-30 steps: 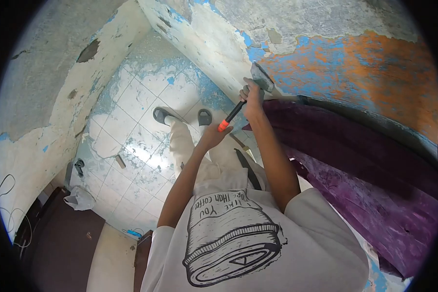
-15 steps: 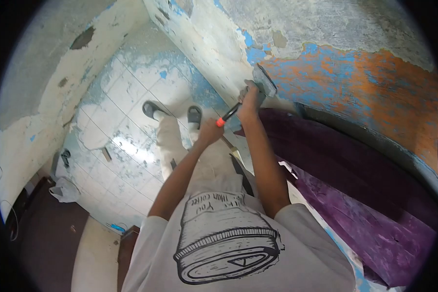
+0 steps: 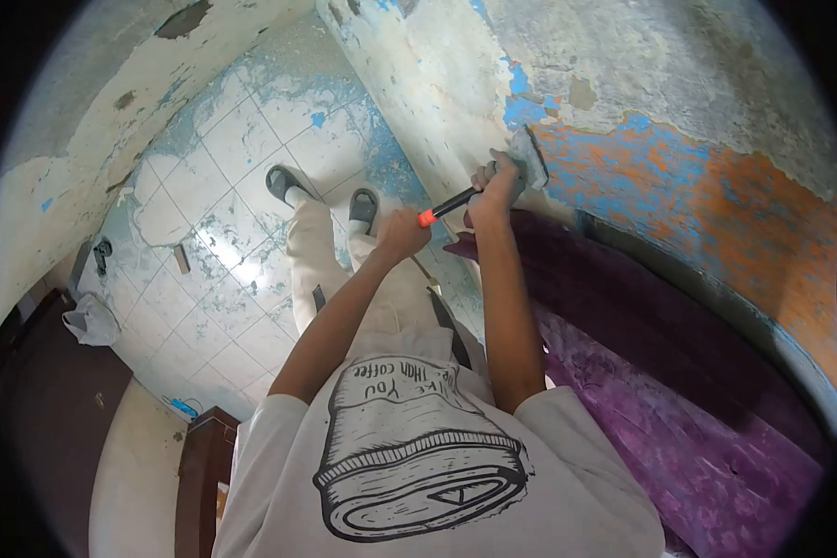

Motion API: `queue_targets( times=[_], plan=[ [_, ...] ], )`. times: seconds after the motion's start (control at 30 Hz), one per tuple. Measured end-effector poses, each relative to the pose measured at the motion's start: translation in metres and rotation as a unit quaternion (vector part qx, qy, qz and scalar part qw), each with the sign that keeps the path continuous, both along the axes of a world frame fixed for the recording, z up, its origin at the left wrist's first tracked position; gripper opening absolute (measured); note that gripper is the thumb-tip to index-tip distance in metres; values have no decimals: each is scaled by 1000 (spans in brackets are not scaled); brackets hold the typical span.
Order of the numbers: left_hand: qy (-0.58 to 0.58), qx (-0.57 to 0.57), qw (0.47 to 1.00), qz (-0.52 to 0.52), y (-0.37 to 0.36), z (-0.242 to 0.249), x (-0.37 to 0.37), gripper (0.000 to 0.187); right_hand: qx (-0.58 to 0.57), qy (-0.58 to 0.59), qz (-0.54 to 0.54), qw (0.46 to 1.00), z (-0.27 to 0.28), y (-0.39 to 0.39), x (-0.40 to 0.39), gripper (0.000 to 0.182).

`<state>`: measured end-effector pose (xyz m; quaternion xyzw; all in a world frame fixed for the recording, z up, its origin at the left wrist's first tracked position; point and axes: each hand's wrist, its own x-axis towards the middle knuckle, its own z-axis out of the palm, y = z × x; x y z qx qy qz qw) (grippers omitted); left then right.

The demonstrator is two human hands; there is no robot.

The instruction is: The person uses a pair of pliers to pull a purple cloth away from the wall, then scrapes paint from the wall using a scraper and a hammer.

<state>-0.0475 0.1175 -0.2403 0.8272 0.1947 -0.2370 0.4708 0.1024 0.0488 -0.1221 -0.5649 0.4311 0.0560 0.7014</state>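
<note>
A scraper with a black handle and a wide grey blade is held in both hands. My left hand is closed round the rear of the handle, by its orange end. Closer to the blade, my right hand wraps the front of the handle. The blade overlaps the wall where pale coating meets a patch of flaking blue and orange paint. Dust greys the fingers of my right hand.
Purple cloth drapes along the wall's foot at right. Paint flakes litter the tiled floor around my sandalled feet. A small block, a white plastic bag and dark brown furniture are at left.
The view has swung a little, so the wall's blue and orange patch sits further right and lower. Both hands keep their hold, and the scraper's blade has shifted slightly across the wall.
</note>
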Motion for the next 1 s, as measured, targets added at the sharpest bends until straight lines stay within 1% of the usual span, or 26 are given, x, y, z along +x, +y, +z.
queue_targets(
  times=[0.07,0.2,0.27,0.33,0.4,0.47,0.53,0.57,0.6,0.63,0.67,0.7,0.73,0.8,0.87,0.9,0.93,0.97,1.0],
  plan=[
    [14,-13,1000,-9,-3,0,2,28,3,-32,12,999,0,-2,-2,25],
    [7,-6,1000,5,-4,7,9,27,-20,-48,12,999,-11,-7,0,26],
    [16,-36,999,-20,4,23,17,27,-7,-47,14,999,-3,-8,4,26],
    [23,-29,999,-13,1,21,11,28,-2,-41,2,999,-3,-17,-5,27],
    [14,-16,1000,0,7,19,15,30,-9,-61,31,998,-10,-12,-3,30],
    [-13,-40,998,-42,20,21,7,36,-4,-45,57,997,-2,-15,-5,33],
    [-26,-35,999,-31,33,47,1,39,131,-19,93,987,0,-22,-15,34],
    [-38,-36,998,-23,45,65,-5,43,180,-17,117,976,2,-27,-22,31],
    [-51,-35,998,-16,56,80,-10,47,198,-25,117,973,7,-24,-29,31],
    [-95,20,995,-4,58,81,-15,49,216,-40,118,968,14,-21,-37,30],
    [-99,6,995,-10,64,82,-21,49,233,-55,118,964,19,-17,-45,29],
    [-211,100,972,0,65,89,-28,48,248,-65,113,960,32,-10,-53,29],
    [-322,188,928,8,67,91,-32,47,240,-57,98,964,50,-2,-58,27],
    [-320,203,925,-17,76,86,-35,44,241,-59,72,966,65,6,-56,26],
    [-310,214,925,-41,85,95,-41,41,194,-120,64,972,63,6,-58,24],
    [-296,136,945,-44,87,103,-40,35,217,-156,77,960,61,3,-57,21],
    [-277,54,958,-47,86,114,-38,29,225,-163,70,958,77,0,-55,21],
    [-255,21,964,-66,85,124,-33,27,245,-163,148,944,95,-6,-50,19],
    [-182,-55,981,-50,78,159,-21,28,260,-162,225,925,119,-9,-46,18]
  ],
)
